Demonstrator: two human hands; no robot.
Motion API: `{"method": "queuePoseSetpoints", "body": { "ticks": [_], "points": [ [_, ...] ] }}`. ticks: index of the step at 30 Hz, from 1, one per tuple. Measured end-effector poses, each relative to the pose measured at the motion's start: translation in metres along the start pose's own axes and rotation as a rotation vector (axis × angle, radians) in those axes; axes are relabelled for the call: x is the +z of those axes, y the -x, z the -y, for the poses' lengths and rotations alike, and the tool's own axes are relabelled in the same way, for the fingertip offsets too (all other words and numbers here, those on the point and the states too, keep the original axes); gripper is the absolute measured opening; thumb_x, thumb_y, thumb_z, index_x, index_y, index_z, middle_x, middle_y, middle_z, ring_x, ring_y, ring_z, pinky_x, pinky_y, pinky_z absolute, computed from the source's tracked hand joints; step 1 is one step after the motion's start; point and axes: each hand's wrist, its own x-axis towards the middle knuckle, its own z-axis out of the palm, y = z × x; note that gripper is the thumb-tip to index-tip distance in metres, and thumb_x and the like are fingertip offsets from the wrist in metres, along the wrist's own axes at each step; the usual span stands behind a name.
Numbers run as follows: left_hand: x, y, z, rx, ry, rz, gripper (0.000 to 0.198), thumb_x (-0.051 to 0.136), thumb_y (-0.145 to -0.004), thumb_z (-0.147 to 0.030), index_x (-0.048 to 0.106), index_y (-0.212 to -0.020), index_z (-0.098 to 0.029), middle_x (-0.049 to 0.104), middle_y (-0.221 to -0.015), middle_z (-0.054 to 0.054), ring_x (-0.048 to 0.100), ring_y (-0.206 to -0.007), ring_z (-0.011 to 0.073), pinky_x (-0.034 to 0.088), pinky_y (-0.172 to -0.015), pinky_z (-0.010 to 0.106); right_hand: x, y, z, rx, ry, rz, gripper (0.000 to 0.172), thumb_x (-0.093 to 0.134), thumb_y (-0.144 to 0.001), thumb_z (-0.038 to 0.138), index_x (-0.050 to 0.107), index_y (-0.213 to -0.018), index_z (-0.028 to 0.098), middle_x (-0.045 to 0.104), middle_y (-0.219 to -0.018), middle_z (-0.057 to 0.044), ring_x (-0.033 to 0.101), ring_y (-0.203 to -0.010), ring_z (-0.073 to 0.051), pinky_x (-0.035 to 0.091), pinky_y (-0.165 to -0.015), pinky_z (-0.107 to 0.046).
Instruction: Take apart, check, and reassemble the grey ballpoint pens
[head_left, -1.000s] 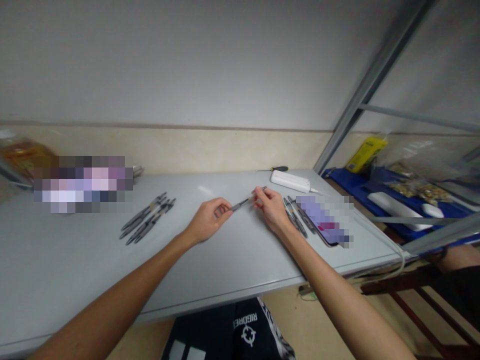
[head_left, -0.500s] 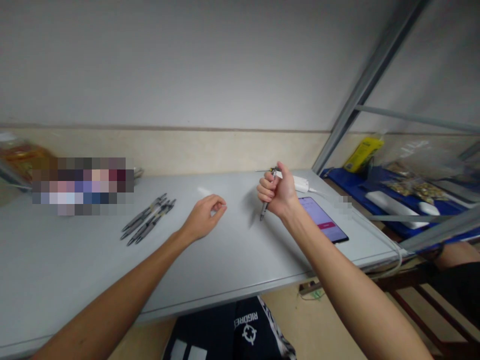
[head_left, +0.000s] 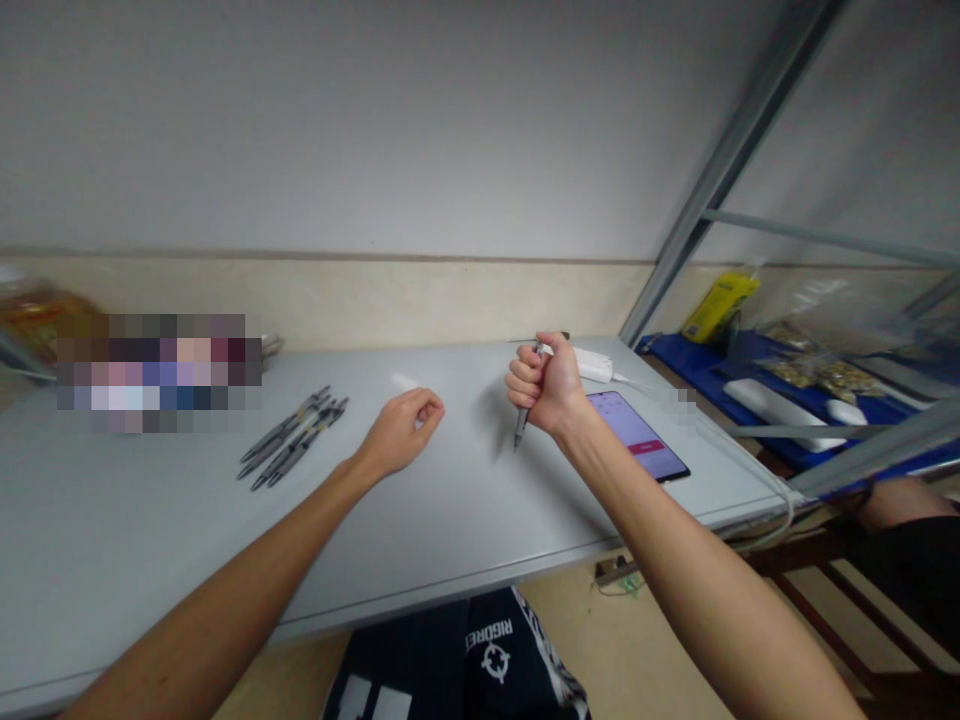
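Observation:
My right hand (head_left: 545, 387) is a fist wrapped round a grey pen (head_left: 520, 423), held upright with its tip pointing down just above the grey table (head_left: 450, 510); my thumb sits on the pen's top end. My left hand (head_left: 401, 429) rests on the table to the left, fingers loosely curled with thumb and forefinger touching, nothing visible in them. A bundle of several grey pens (head_left: 292, 438) lies further left on the table.
A phone (head_left: 637, 434) with a lit screen lies right of my right hand. A white charger block (head_left: 596, 364) with a cable sits behind it. A blurred patch covers items at back left. Blue shelf (head_left: 757, 385) with clutter at right; another person's arm (head_left: 896, 497) shows there.
One second ago both hands held the pen between them. My left hand let go and dropped to the table; my right hand turned the pen upright in a fist.

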Motion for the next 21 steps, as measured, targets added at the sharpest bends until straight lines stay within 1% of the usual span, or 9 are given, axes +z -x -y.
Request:
{"method": "queuePoseSetpoints", "body": {
  "ticks": [4, 10, 12, 17, 19, 21],
  "points": [
    [0.0, 0.0005, 0.0009, -0.001, -0.006, 0.011, 0.016, 0.044, -0.083, -0.024, 0.057, -0.079, -0.017, 0.058, -0.072, 0.002, 0.052, -0.068, 0.0138, 0.041, -0.068, 0.027, -0.0003, -0.0007, 0.0003, -0.004, -0.06, -0.038, 0.039, 0.03, -0.08, 0.041, 0.023, -0.047, 0.022, 0.012, -0.038, 0.008, 0.006, -0.034, -0.007, 0.007, -0.031, -0.02],
    [0.0003, -0.0001, 0.0004, 0.0, -0.018, 0.013, 0.016, 0.044, -0.083, -0.024, 0.058, -0.078, -0.017, 0.058, -0.072, 0.002, 0.052, -0.067, 0.0136, 0.042, -0.068, 0.027, -0.003, -0.0003, -0.0001, 0.015, -0.119, -0.058, 0.048, 0.033, -0.08, 0.056, 0.023, -0.049, 0.022, 0.014, -0.038, 0.009, 0.005, -0.036, -0.006, 0.006, -0.031, -0.019],
    [0.0004, 0.0, 0.0003, 0.005, -0.021, 0.018, 0.016, 0.044, -0.083, -0.023, 0.057, -0.077, -0.016, 0.058, -0.072, 0.002, 0.052, -0.067, 0.0134, 0.042, -0.067, 0.027, -0.0049, -0.0012, -0.0002, -0.013, -0.127, -0.069, 0.046, 0.033, -0.082, 0.053, 0.023, -0.049, 0.022, 0.015, -0.037, 0.009, 0.004, -0.036, -0.006, 0.006, -0.031, -0.019],
    [0.0007, 0.0004, 0.0012, 0.007, -0.038, 0.021, 0.015, 0.045, -0.083, -0.021, 0.057, -0.077, -0.016, 0.058, -0.072, 0.001, 0.053, -0.067, 0.0133, 0.042, -0.067, 0.026, -0.007, -0.0024, 0.0, -0.089, -0.116, -0.12, 0.035, 0.032, -0.081, 0.035, 0.023, -0.049, 0.022, 0.012, -0.038, 0.009, 0.004, -0.035, -0.007, 0.006, -0.03, -0.018],
    [0.0009, 0.0003, 0.0016, 0.009, -0.04, 0.018, 0.014, 0.045, -0.083, -0.021, 0.057, -0.077, -0.017, 0.058, -0.072, 0.001, 0.053, -0.067, 0.0134, 0.042, -0.067, 0.027, -0.0064, -0.0023, -0.0002, -0.099, -0.107, -0.117, 0.036, 0.033, -0.081, 0.037, 0.024, -0.05, 0.022, 0.012, -0.038, 0.01, 0.004, -0.035, -0.006, 0.006, -0.03, -0.018],
    [0.0011, 0.0002, 0.0018, 0.012, -0.039, 0.019, 0.014, 0.045, -0.083, -0.021, 0.057, -0.077, -0.017, 0.059, -0.072, 0.001, 0.053, -0.068, 0.0134, 0.043, -0.067, 0.027, -0.0055, -0.0023, -0.0007, -0.094, -0.101, -0.108, 0.04, 0.033, -0.082, 0.044, 0.024, -0.05, 0.022, 0.013, -0.039, 0.01, 0.005, -0.035, -0.006, 0.006, -0.03, -0.017]
  ]
}}
